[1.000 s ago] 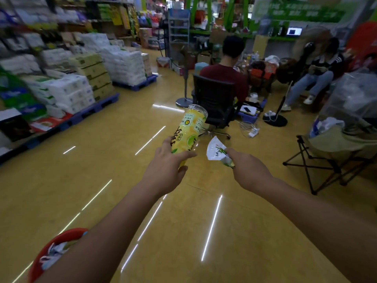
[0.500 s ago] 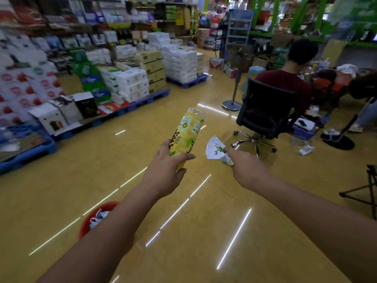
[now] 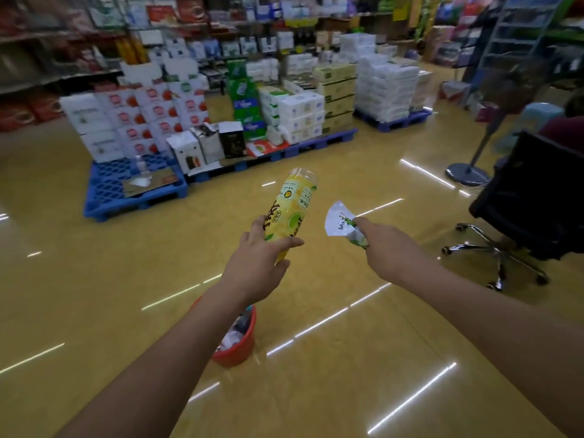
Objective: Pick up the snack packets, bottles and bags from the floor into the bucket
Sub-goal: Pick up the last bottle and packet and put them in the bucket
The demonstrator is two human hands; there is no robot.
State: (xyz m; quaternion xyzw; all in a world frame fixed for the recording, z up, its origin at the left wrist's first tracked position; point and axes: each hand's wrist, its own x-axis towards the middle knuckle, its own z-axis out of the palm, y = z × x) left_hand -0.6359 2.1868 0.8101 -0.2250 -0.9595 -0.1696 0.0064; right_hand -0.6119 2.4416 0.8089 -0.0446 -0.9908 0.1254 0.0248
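Bottle of yellow clear plastic with a lemon-print label (image 3: pixel 292 213) sits in the left hand (image 3: pixel 259 263), fingers and thumb wrapped round its lower part, far end tilted up and away. Right hand (image 3: pixel 388 251) pinches a small white-and-green foil snack packet (image 3: pixel 343 226) by one end. Red round plastic bucket (image 3: pixel 237 355) stands below the left forearm, behind both hands, partly hidden, wrappers (image 3: pixel 232 338) already inside.

Risks, judged:
- A release from here would land ahead of the bucket.
- A bottle dropped from this height may bounce out or tip the bucket.
- The light packet may drift aside.
- The glossy yellow floor (image 3: pixel 94 295) would let the bottle roll.
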